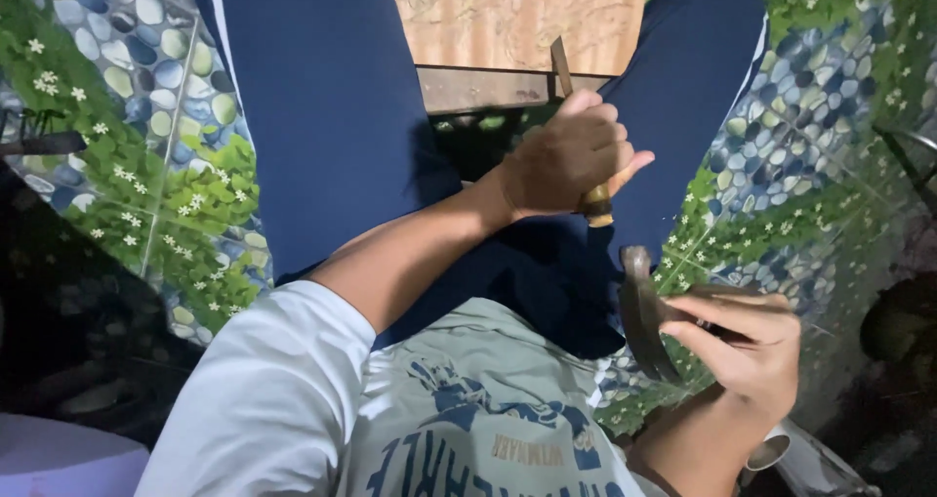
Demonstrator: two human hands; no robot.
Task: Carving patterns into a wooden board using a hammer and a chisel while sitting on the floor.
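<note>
Seated person viewed from above, legs in dark blue trousers spread over a floor covering printed with pebbles, leaves and small white flowers. The left hand (566,155), at centre, is clenched around the handle of a chisel (564,72); a narrow, dull brown blade rises from the top of the fist, and a pale yellowish handle end with a darker band shows below it. The blade tip rests against the near edge of a carved wooden panel (517,14), light tan, lying farther away between the knees. The right hand (747,346), near right, has its fingers wrapped around the handle of a hammer (644,311); its dark, curved metal head points left, well apart from the chisel.
</note>
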